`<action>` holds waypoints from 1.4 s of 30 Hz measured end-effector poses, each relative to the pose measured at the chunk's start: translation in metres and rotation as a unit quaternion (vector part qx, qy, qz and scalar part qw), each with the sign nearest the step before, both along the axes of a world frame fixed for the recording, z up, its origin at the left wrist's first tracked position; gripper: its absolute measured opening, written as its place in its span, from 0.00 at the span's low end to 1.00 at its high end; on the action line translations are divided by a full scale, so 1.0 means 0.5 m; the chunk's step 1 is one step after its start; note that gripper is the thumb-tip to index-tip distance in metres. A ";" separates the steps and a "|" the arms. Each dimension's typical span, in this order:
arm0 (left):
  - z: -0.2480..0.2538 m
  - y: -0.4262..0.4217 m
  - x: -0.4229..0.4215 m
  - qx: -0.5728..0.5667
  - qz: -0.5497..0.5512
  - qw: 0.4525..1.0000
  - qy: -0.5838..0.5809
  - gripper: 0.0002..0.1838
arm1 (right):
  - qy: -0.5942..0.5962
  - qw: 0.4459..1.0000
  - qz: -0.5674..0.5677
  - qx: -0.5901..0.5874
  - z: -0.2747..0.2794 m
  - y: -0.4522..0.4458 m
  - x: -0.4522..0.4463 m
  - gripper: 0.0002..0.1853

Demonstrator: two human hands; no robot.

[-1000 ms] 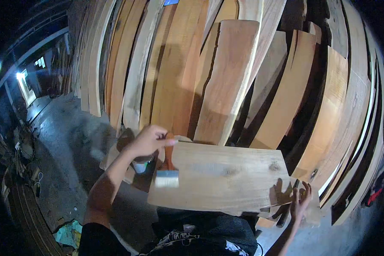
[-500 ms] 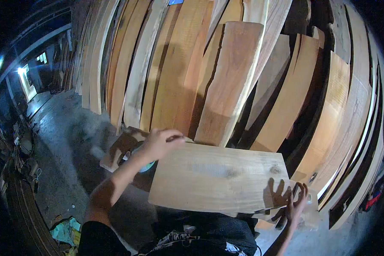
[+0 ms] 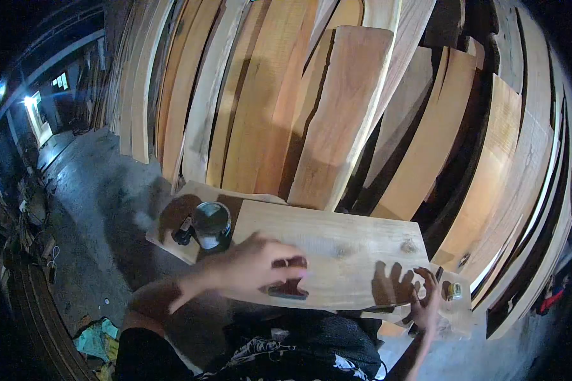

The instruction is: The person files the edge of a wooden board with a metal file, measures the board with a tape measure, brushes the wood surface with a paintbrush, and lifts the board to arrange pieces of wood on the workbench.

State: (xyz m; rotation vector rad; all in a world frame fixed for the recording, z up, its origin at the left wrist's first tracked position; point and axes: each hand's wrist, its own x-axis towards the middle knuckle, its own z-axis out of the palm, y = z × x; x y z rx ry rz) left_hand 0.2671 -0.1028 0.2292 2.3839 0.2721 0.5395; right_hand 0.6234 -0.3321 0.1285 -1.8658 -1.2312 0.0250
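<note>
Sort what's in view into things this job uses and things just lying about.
Likely part of the job:
brush, held in the left hand
pale board beneath it
round container beside the board

Apparently just lying about:
upright planks behind
teal-and-yellow heap on the floor
small yellow item, perhaps

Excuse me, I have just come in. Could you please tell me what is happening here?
A person's left hand holds a brush low over a pale wooden board; motion blur hides whether the bristles touch it. The right hand is at the board's right end, though its contact is unclear. A round container stands beyond the board's left end, and tall planks stand behind.
</note>
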 end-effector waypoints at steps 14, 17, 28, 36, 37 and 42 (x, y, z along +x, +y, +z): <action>-0.063 0.146 0.079 0.091 0.118 0.988 -0.038 0.15 | 0.011 0.997 -0.013 -0.073 0.037 -0.008 -0.013 0.22; -0.095 0.108 0.075 0.119 0.061 0.991 -0.015 0.16 | -0.013 0.997 0.031 -0.065 0.031 -0.007 -0.006 0.20; -0.061 -0.088 0.080 0.102 -0.086 0.977 -0.163 0.12 | 0.145 0.906 0.355 -0.176 0.131 0.116 -0.256 0.29; -0.114 -0.042 0.093 0.043 0.099 0.992 -0.067 0.23 | 0.099 0.826 0.514 -0.208 0.074 0.254 -0.227 0.09; -0.132 -0.040 0.089 0.067 0.145 0.986 -0.055 0.27 | 0.107 0.815 0.514 -0.244 0.063 0.280 -0.210 0.09; -0.273 -0.018 0.056 0.037 0.241 0.969 0.043 0.40 | 0.120 0.890 0.399 -0.185 0.053 0.404 -0.169 0.09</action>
